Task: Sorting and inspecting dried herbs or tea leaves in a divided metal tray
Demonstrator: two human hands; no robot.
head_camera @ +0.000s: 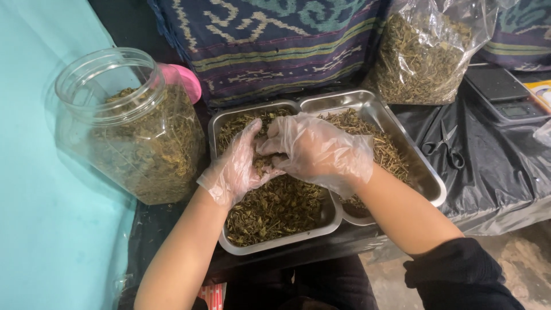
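dried herbs (275,209) fill the left tray (275,244); both gloved hands (left (238,166), right (318,152)) pinch a clump above.

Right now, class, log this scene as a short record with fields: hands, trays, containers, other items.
hands: left hand and right hand, both in clear gloves, rubbing dried leaves together
trays: left steel tray under the hands; right steel tray holds stalkier pieces
containers: clear plastic jar with pink lid; plastic bag, both with dried leaves
other items: scissors, digital scale, black sheet
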